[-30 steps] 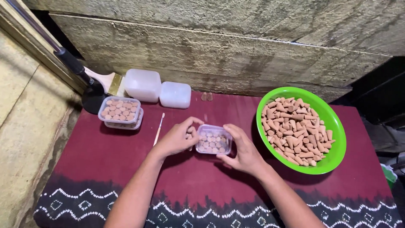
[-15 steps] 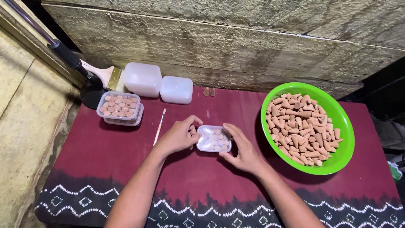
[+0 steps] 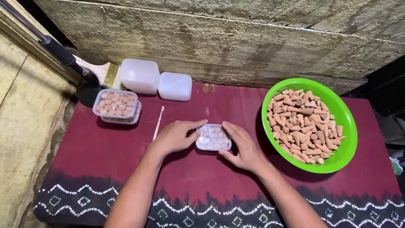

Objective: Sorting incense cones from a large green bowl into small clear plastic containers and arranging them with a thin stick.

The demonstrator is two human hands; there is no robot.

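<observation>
Small clear plastic box (lidded, packed with round tan pieces) sits on the maroon cloth beside the green bowl, gripped at its sides by left hand and right hand.

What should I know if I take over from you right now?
Left hand: grip on the left side of the small clear box.
Right hand: grip on its right side.
The box sits lidded on the red cloth, packed with cones.
Done: two filled boxes stacked at back left.
Left: loose cones fill the green bowl; two white tubs stand at the back, beside a thin brush.
</observation>
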